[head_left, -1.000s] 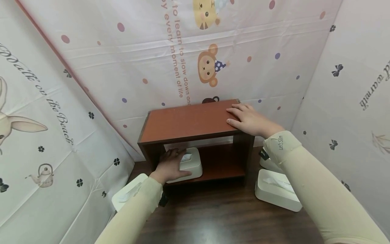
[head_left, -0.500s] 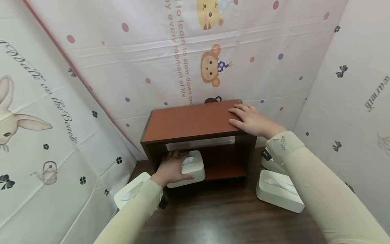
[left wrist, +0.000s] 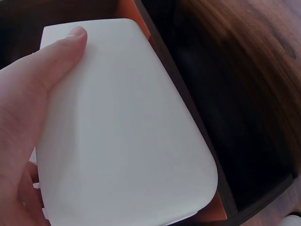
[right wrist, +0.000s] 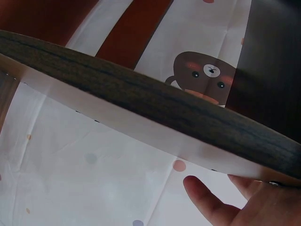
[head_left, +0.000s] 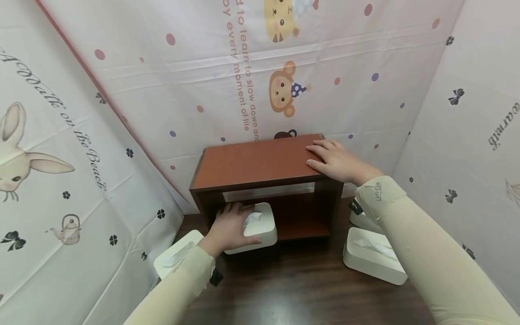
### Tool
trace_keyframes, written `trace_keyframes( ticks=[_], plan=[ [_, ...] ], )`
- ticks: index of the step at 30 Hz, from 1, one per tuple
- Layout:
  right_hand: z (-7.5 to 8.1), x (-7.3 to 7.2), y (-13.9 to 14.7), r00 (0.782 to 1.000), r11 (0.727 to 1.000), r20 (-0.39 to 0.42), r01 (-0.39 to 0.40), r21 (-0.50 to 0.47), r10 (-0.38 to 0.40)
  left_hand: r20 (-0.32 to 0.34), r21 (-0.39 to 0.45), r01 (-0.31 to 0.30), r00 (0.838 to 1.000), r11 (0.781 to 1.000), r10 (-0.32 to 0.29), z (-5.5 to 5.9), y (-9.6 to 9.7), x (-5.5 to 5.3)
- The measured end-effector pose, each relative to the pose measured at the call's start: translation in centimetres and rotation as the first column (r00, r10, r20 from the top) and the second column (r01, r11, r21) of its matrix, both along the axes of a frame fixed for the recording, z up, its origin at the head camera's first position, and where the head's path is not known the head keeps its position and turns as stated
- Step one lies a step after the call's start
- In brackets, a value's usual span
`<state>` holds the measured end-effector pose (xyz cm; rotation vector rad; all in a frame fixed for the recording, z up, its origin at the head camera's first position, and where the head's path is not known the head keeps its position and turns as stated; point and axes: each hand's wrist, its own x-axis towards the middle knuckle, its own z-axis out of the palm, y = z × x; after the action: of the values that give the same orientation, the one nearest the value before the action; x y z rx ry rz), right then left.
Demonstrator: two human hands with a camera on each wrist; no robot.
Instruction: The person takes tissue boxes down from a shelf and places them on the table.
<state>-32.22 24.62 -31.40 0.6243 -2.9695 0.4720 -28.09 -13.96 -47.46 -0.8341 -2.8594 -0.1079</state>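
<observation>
My left hand (head_left: 231, 229) grips a white tissue box (head_left: 266, 228) with a tissue showing in its top slot. The thumb lies along the box's near side and the fingers reach over its top. This box is at the left of the lower shelf of a small brown wooden shelf unit (head_left: 256, 163), its near edge jutting out past the front. The left wrist view shows the box's smooth side (left wrist: 127, 117) with the thumb (left wrist: 66, 52) across it. My right hand (head_left: 343, 163) rests on the unit's top board at the right end, fingers spread.
Another tissue box (head_left: 375, 253) stands on the dark wooden table (head_left: 280, 284) at the right, with a further white box (head_left: 364, 222) behind it, partly covered by the sleeve. A tissue box (head_left: 174, 255) sits at the left by my forearm. Printed cloth (head_left: 195, 81) hangs around the table.
The left hand has drawn the tissue box a little toward me, out over the shelf's front. The right hand stays on the top board. The head view has shifted slightly.
</observation>
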Motion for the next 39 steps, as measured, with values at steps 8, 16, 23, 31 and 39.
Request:
trace_keyframes(
  ticks=[8, 16, 23, 31, 39],
  plan=[
    [0.1, 0.2, -0.1, 1.0, 1.0, -0.003, 0.0, -0.006, 0.0, -0.037, -0.012, 0.011, 0.999, 1.0, -0.011, 0.7, -0.4, 1.1],
    [0.1, 0.2, 0.0, 1.0, 1.0, -0.003, 0.002, -0.015, -0.002, -0.06, -0.009, 0.03, 0.998, 1.0, -0.03, 1.6, -0.4, 2.2],
    [0.0, 0.1, 0.1, 1.0, 1.0, -0.013, -0.009, 0.001, 0.009, -0.058, -0.042, 0.043, 0.997, 0.998, -0.045, 2.1, -0.8, 3.3],
    [-0.1, 0.1, 0.1, 1.0, 1.0, -0.002, -0.01, -0.013, 0.01, -0.043, -0.051, 0.052, 0.998, 0.997, -0.054, 2.3, -1.5, 4.7],
    [-0.1, 0.0, 0.0, 1.0, 1.0, -0.007, -0.012, -0.002, 0.012, -0.056, -0.025, 0.078, 0.995, 0.997, -0.079, 2.4, -2.2, 5.8]
  ],
)
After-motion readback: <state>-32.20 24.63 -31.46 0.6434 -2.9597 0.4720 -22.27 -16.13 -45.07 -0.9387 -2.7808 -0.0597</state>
